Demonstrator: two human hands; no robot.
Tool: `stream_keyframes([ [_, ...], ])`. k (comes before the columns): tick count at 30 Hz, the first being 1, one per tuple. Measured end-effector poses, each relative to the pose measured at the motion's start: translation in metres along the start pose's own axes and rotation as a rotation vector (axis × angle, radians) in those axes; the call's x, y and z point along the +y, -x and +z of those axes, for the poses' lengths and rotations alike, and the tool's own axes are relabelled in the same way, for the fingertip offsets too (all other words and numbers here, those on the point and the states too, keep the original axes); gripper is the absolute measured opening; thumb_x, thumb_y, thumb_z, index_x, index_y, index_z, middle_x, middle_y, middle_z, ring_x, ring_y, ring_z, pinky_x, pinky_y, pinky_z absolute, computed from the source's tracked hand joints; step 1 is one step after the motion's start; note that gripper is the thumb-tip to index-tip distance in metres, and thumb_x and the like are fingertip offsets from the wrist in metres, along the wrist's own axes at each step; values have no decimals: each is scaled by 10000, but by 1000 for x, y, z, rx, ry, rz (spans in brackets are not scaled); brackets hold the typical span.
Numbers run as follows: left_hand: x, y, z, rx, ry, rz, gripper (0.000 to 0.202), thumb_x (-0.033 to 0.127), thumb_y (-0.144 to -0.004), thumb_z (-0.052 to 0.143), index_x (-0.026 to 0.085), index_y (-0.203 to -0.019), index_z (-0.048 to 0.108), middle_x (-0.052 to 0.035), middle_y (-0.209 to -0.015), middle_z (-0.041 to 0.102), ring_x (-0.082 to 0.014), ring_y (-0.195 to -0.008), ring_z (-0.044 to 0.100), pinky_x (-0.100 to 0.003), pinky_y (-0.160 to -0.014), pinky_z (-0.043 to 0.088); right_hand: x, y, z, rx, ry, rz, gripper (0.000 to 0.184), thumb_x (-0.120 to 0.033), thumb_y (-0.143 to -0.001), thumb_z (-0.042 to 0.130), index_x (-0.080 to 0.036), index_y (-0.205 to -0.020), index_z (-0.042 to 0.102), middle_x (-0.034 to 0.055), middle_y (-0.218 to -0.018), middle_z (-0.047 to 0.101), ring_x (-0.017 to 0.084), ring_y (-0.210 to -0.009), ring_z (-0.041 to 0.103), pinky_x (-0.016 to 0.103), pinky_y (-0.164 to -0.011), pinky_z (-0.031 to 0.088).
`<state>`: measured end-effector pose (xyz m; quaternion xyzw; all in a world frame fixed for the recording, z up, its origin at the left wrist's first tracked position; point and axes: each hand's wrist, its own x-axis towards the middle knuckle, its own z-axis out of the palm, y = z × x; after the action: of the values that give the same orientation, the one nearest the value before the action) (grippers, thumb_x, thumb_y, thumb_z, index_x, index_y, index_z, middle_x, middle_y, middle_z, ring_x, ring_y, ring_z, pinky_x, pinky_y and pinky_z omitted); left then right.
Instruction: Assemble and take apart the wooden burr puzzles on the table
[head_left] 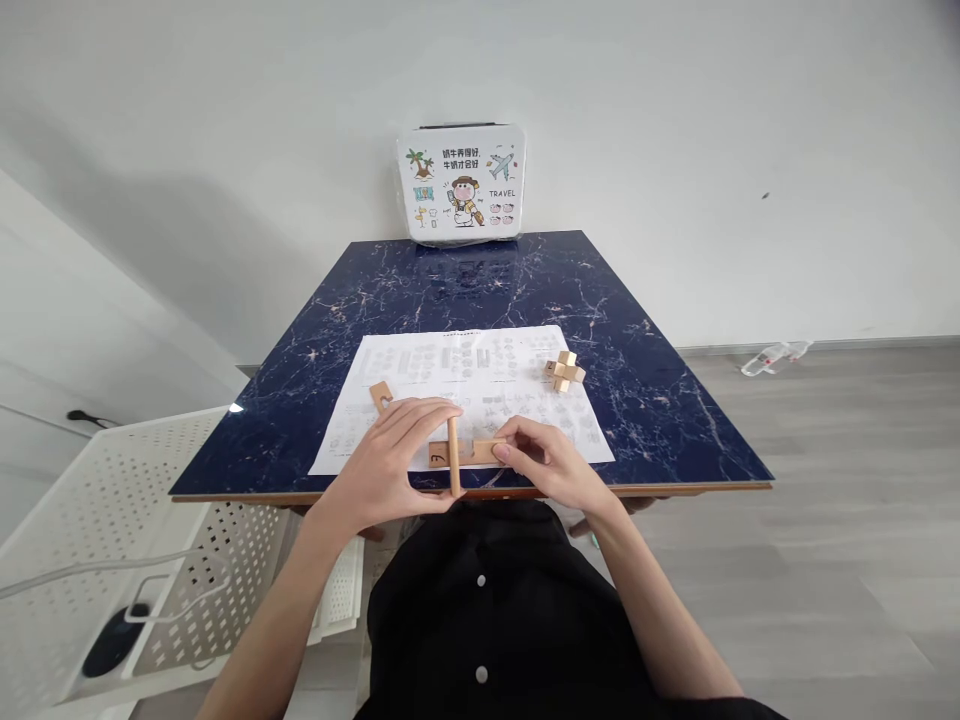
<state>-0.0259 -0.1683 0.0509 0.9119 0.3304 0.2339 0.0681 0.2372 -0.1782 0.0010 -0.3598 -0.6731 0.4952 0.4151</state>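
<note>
My left hand (397,455) grips a narrow wooden puzzle piece (454,457) by its two ends, between thumb and fingers. That piece stands crosswise over a notched wooden puzzle piece (485,452) with a dark mark on its left end. The right end of the notched piece is pinched in my right hand (551,462). Whether the two pieces interlock I cannot tell. Another notched wooden piece (380,393) lies on the printed sheet (420,365), just beyond my left fingers. An assembled wooden burr puzzle (564,371) sits on the sheet's right side.
The dark blue marbled table (480,285) has its front edge close to my body. A white case with cartoon prints (465,185) stands at the back against the wall. To the left is a white perforated rack (165,450) holding a black object (116,640).
</note>
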Motion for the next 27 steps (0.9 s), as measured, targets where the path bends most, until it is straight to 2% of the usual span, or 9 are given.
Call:
stream_keyframes([
  [6, 2, 3, -4, 27, -44, 40, 742, 269, -852, 793, 251, -1515, 460, -131, -1452, 637, -343, -1373, 599, -525, -1172, 466, -3, -3, 4, -49, 3, 1, 295, -476, -1048, 614, -209, -924, 634, -4, -783, 598, 153, -701, 504, 285, -638, 382],
  [9, 3, 7, -12, 39, -56, 52, 743, 288, -851, 800, 249, -1512, 463, -132, -1439, 645, -339, -1364, 605, -521, -1167, 474, -5, -1, -2, -50, 6, 12, 301, -486, -1044, 613, -212, -921, 635, 3, -795, 614, 162, -718, 529, 291, -654, 402],
  [12, -7, 19, -28, 51, -99, -57, 772, 378, -833, 830, 264, -1507, 472, -122, -1474, 622, -344, -1387, 581, -510, -1174, 476, -3, 4, -18, 76, 66, 46, 325, -509, -1039, 605, -214, -905, 637, 5, -788, 613, 167, -711, 546, 296, -657, 409],
  [14, -19, 30, -38, 85, -166, -154, 782, 431, -838, 816, 273, -1518, 464, -112, -1492, 614, -354, -1392, 575, -514, -1173, 474, -1, 6, -27, 225, 124, 88, 355, -540, -1015, 624, -218, -866, 619, -3, -745, 598, 165, -668, 530, 296, -628, 399],
  [16, -33, 40, -42, 89, -251, -246, 768, 490, -833, 805, 279, -1499, 486, -102, -1466, 634, -362, -1355, 600, -525, -1174, 463, 1, 4, -28, 288, 150, 136, 368, -560, -999, 627, -221, -858, 615, 4, -735, 620, 171, -652, 542, 300, -618, 409],
  [18, -47, 47, -41, 96, -315, -349, 807, 557, -819, 800, 256, -1501, 489, -125, -1461, 633, -383, -1353, 597, -541, -1180, 443, 2, -4, -21, 307, 181, 167, 368, -557, -996, 608, -221, -848, 619, 22, -744, 661, 183, -655, 575, 309, -619, 422],
  [22, -64, 50, -31, 69, -359, -535, 916, 644, -790, 783, 211, -1525, 451, -164, -1458, 633, -408, -1347, 594, -557, -1164, 438, 4, -30, 9, 393, 293, 185, 275, -471, -982, 610, -222, -867, 625, 45, -780, 727, 212, -703, 665, 315, -642, 450],
  [24, -70, 49, -28, 46, -361, -582, 883, 647, -785, 773, 197, -1487, 482, -170, -1438, 645, -411, -1343, 594, -560, -1166, 431, 3, -44, 23, 437, 341, 180, 205, -416, -987, 602, -220, -936, 632, 39, -799, 745, 220, -734, 695, 314, -665, 459],
  [27, -79, 48, -24, 15, -363, -614, 859, 680, -776, 759, 190, -1444, 531, -183, -1419, 654, -427, -1350, 576, -579, -1169, 414, 2, -62, 39, 414, 419, 201, 169, -381, -1017, 574, -221, -1005, 627, 34, -817, 757, 226, -747, 713, 305, -653, 438],
])
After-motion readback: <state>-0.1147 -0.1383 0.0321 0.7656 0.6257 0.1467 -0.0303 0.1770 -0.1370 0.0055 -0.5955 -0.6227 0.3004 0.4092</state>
